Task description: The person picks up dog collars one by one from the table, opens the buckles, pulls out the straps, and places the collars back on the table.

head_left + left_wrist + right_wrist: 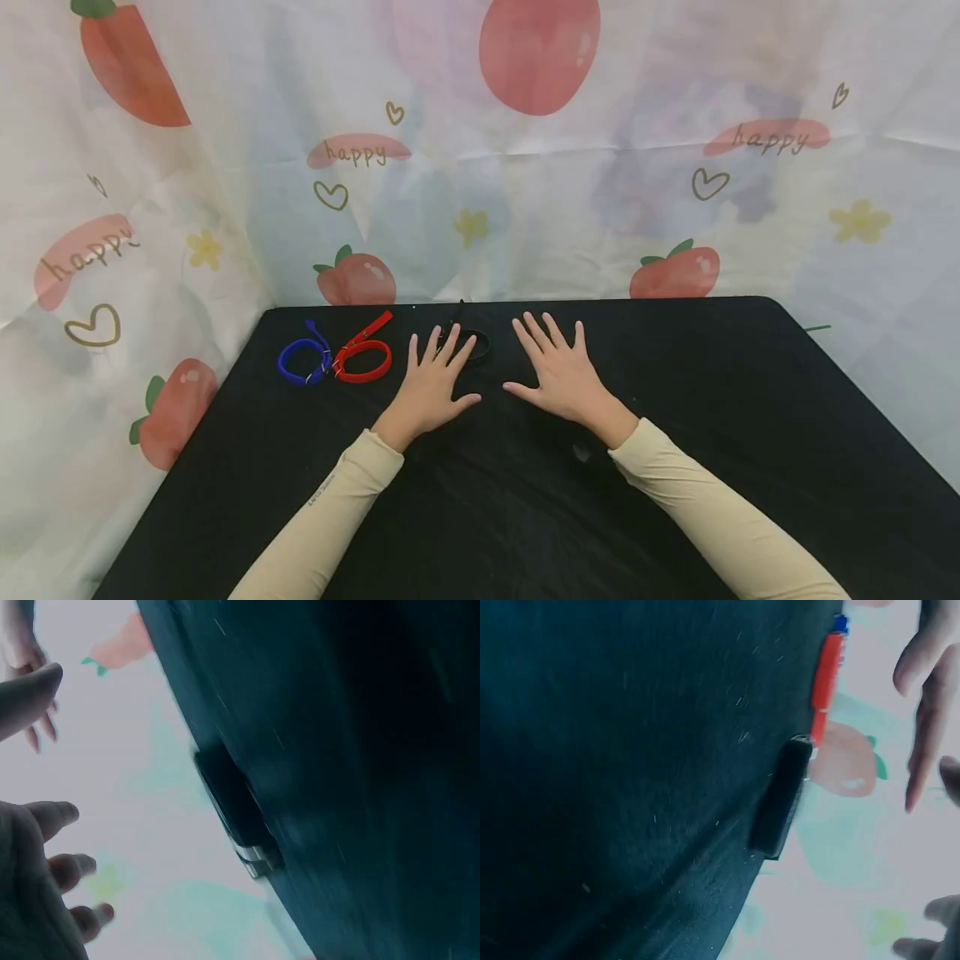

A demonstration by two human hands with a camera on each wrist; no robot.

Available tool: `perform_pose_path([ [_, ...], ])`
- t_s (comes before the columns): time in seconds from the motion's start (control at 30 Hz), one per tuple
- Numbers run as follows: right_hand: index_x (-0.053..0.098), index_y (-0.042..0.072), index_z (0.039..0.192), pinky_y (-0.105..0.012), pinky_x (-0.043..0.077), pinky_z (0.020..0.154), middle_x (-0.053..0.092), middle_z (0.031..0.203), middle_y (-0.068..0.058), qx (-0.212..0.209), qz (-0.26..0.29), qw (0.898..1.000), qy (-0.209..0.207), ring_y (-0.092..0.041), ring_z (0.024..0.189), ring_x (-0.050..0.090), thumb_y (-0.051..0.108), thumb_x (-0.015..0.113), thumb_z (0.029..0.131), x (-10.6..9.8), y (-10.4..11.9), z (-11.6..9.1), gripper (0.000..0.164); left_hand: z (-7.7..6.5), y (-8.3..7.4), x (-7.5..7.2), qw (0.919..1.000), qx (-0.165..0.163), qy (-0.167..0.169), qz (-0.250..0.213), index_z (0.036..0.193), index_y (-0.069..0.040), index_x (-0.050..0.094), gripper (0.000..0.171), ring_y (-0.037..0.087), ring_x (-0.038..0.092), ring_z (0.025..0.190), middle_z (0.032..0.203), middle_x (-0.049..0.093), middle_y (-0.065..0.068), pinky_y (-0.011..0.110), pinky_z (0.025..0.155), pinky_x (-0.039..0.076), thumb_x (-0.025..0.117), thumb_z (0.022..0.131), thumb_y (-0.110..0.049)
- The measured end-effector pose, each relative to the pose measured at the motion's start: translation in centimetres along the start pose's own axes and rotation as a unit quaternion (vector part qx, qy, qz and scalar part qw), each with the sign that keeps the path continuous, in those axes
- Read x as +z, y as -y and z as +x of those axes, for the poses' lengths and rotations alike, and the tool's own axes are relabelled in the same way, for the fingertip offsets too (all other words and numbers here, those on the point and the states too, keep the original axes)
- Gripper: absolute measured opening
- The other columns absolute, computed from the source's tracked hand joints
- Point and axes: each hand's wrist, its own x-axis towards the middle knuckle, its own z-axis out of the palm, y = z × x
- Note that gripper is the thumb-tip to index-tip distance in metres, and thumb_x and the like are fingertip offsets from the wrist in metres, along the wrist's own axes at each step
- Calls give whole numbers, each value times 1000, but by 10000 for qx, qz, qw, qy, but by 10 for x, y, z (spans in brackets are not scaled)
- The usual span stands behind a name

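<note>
Both hands are spread with fingers straight, holding nothing. My left hand is over the middle of the black table, its fingertips overlapping a black collar in the head view. That collar stands as a loop near the back edge, partly hidden by the fingers; a silver metal fitting on it shows in the left wrist view. My right hand is to the right of it, fingers pointing away. To the left of the left hand lie a red collar and a blue collar, each fastened in a loop with its tail sticking out.
The black-covered table stretches to both sides and towards me. Behind it and on the left hangs a pale curtain printed with fruit, hearts and "happy". Its bottom meets the table's back edge.
</note>
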Motion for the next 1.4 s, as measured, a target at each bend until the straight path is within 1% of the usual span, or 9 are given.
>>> perform_pose_path([
  [0.17, 14, 14, 152, -67, 11, 110, 18, 158, -9, -473, -229, 9986, -66, -33, 145, 18, 65, 51, 84, 4, -2, 25, 92, 8, 31, -5, 9995, 9, 126, 284, 151, -17, 22, 83, 37, 9, 146, 158, 16, 11, 61, 114, 4, 61, 85, -50],
  [0.37, 17, 14, 151, -63, 15, 112, 23, 156, -9, -1176, -440, 9916, 316, -29, 143, 26, 62, 49, 87, 15, -2, 55, 87, 18, 60, -2, 9962, 61, 590, 637, 149, -13, 26, 79, 36, 11, 146, 157, 18, 13, 59, 116, 4, 61, 87, -46],
  [0.63, 31, 12, 147, -60, 22, 111, 43, 146, -9, -2171, -806, 9687, 891, -26, 135, 42, 54, 49, 91, 40, -2, 81, 72, 39, 64, 7, 9832, 1059, 807, 1252, 143, -9, 39, 64, 31, 28, 142, 152, 32, 13, 50, 117, 18, 63, 89, -32],
  [0.8, 47, 11, 138, -58, 27, 110, 56, 133, -9, -2379, -915, 9606, 1110, -26, 126, 49, 48, 51, 92, 47, -2, 86, 58, 46, 61, 11, 9763, 1304, 1021, 1394, 136, -10, 50, 51, 28, 36, 138, 147, 40, 12, 47, 116, 22, 63, 89, -28],
  [0.97, 63, 15, 118, -55, 35, 106, 64, 119, -6, -2443, -1126, 9569, 1099, -24, 124, 51, 41, 55, 92, 50, 0, 88, 37, 48, 61, 16, 9753, 1459, 734, 1489, 124, -10, 58, 37, 25, 48, 126, 133, 55, 10, 45, 112, 31, 63, 89, -21],
  [1.07, 66, 15, 111, -53, 39, 103, 66, 117, -5, -2469, -1158, 9568, 1004, -22, 122, 53, 34, 60, 91, 52, -1, 88, 28, 48, 62, 20, 9744, 1637, 325, 1508, 115, -11, 60, 26, 24, 54, 117, 121, 60, 8, 43, 108, 37, 62, 90, -18],
  [1.17, 68, 16, 108, -50, 43, 98, 67, 117, -4, -2569, -1060, 9569, 848, -20, 119, 56, 29, 65, 88, 52, -3, 86, 24, 46, 62, 22, 9697, 1900, -57, 1534, 107, -13, 60, 17, 24, 57, 109, 113, 61, 7, 41, 104, 41, 61, 91, -18],
  [1.27, 69, 16, 103, -44, 46, 92, 68, 113, -3, -2756, -877, 9555, 585, -18, 113, 60, 28, 67, 86, 49, -5, 81, 21, 42, 61, 22, 9664, 2115, -273, 1437, 105, -14, 58, 15, 22, 58, 107, 111, 61, 5, 39, 102, 42, 61, 91, -19],
  [1.4, 69, 14, 94, -39, 48, 86, 70, 107, -4, -2934, -483, 9548, -10, -17, 105, 64, 27, 69, 84, 40, -10, 67, 16, 33, 57, 15, 9700, 2194, -476, 937, 103, -15, 57, 18, 20, 57, 109, 110, 62, 2, 39, 105, 39, 65, 88, -18],
])
